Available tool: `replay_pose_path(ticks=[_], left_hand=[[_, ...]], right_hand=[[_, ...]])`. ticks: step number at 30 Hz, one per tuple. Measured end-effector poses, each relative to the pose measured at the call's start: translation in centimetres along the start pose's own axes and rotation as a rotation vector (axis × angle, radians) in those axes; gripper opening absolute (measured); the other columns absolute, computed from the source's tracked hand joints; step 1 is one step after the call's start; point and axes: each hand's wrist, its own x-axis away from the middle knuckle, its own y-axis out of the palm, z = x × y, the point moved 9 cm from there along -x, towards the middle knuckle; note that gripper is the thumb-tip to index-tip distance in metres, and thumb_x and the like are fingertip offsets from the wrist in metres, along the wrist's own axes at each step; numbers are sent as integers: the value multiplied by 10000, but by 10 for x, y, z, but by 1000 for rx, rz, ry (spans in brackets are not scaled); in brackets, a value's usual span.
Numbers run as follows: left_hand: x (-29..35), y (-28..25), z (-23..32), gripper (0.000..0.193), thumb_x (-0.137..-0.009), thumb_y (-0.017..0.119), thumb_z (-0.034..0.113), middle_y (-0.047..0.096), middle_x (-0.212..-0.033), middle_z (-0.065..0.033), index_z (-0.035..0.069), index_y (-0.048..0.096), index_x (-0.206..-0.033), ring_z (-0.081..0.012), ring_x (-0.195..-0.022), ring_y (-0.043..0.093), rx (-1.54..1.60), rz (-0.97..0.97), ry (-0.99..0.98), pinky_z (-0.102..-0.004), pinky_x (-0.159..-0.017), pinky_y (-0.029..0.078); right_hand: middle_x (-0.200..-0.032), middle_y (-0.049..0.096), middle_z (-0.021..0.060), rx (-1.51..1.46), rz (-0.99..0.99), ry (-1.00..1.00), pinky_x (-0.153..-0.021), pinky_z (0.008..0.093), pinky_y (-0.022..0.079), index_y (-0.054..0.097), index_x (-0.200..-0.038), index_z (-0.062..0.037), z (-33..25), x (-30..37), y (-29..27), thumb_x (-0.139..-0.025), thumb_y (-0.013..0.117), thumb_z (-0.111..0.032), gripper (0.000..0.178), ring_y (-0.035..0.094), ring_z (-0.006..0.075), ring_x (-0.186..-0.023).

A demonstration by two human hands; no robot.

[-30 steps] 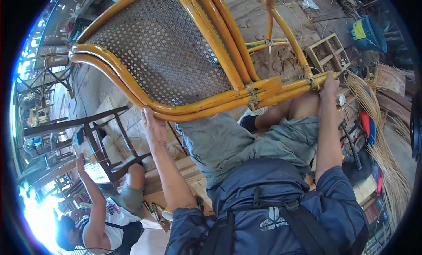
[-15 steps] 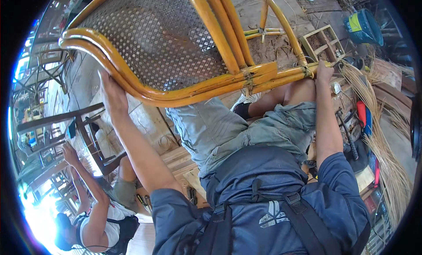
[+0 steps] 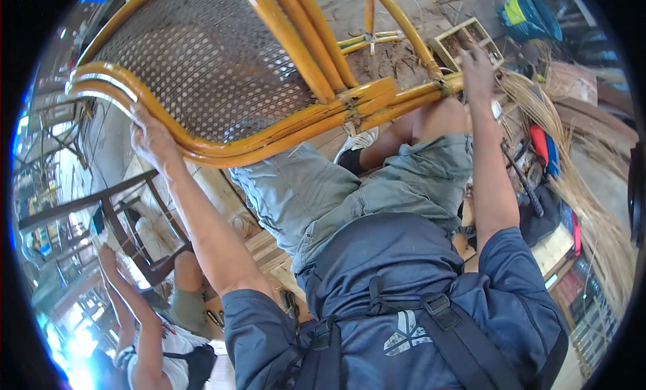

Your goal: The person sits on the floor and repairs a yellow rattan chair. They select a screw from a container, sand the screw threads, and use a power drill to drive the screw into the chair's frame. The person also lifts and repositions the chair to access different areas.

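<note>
A glossy yellow-orange rattan chair (image 3: 266, 148) with a woven cane panel (image 3: 202, 67) lies tilted across my thighs. My left hand (image 3: 155, 137) grips the outer side of its curved pole frame, some fingers hidden behind the pole. At the other end, my right hand (image 3: 476, 70) is over the tip of the lower rail, its bent fingers reaching past it. Whether those fingers still hold the rail cannot be made out. Strips bind the rail joints, with loose ends hanging at one of them.
Beyond my right hand are a divided wooden box (image 3: 464, 37) and a blue bucket (image 3: 531, 16). Long pale fibre strands (image 3: 579, 208) and tools, including a dark bar (image 3: 523, 178), lie at right. At lower left a person (image 3: 151, 336) works near a dark wooden frame (image 3: 101, 198).
The chair has shifted left and slightly up in view, my left hand still on it. My right hand has moved up and left, its fingers now farther past the rail.
</note>
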Motion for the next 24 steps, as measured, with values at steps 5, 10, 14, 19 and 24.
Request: replay_pose_path(ticks=[5,10,14,19,24], left_hand=[[7,-7,1,633,-870,479,514,580,-838,-156,-103,589,-960,-228,-736,512,-38,50,3,-372,-674,434],[17,5,14,659,-871,467,519,584,-918,-166,-118,551,-1019,-246,-802,537,-24,42,-72,-384,-731,446],[12,6,9,728,-863,457,553,578,-982,-190,-141,520,-1073,-263,-839,560,13,2,-61,-383,-742,468],[17,17,1,774,-893,390,568,433,-1280,-167,-86,337,-1304,-273,-1115,474,63,-107,-189,-377,-983,372],[16,25,2,736,-909,332,570,384,-1335,-134,-1,263,-1368,-276,-1152,451,126,-220,-119,-374,-1006,351]], right_hand=[[-910,646,104,-226,-708,-103,-770,313,464,623,-1016,-55,-158,63,79,-869,542,-266,270,607,217,-859],[-905,629,73,-57,-742,-360,-779,397,444,645,-968,-143,-194,101,110,-818,527,-176,194,584,262,-899],[-889,620,66,-81,-688,-354,-834,424,365,662,-966,-216,-197,114,110,-773,523,-132,252,558,274,-942],[-862,616,52,-173,-685,-378,-849,418,343,679,-933,-197,-194,118,109,-754,531,-109,248,556,273,-926],[-907,608,10,-436,-488,-530,-866,353,344,649,-940,-152,-191,122,84,-737,553,-43,250,543,207,-924]])
